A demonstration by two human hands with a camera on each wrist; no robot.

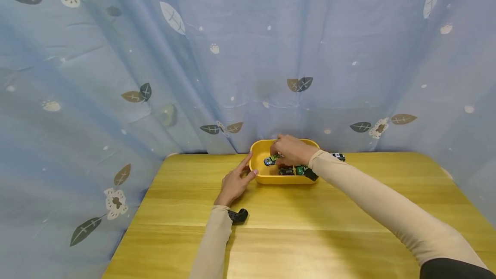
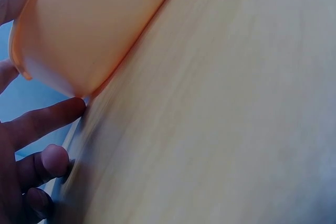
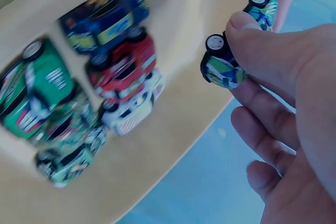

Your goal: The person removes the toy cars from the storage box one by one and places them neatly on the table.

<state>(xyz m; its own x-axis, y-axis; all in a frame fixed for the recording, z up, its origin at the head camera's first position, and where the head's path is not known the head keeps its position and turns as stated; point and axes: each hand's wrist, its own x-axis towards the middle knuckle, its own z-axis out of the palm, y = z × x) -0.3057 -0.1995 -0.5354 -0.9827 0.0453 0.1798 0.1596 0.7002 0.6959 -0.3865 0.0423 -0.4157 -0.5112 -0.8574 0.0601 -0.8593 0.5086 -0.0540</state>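
A toy car [image 1: 272, 159] with a blue, green and yellow pattern is pinched between the thumb and fingers of my right hand [image 1: 292, 150]. It is held above the inside of the yellow bin [image 1: 284, 180], wheels showing in the right wrist view. Inside the bin lie several more toy cars, among them a dark blue car [image 3: 107, 17], a red car [image 3: 123, 66], a white car [image 3: 134, 106] and a green car [image 3: 44, 85]. My left hand [image 1: 234, 184] rests against the bin's left end, thumb and index finger spread at its rim, another fingertip by its base.
Another small toy car [image 1: 338, 156] lies outside the bin, partly behind the right forearm. The bin stands at the back edge of the wooden table [image 1: 294, 227], close to a blue patterned curtain [image 1: 271, 55]. A black strap device [image 1: 238, 216] sits at the left wrist.
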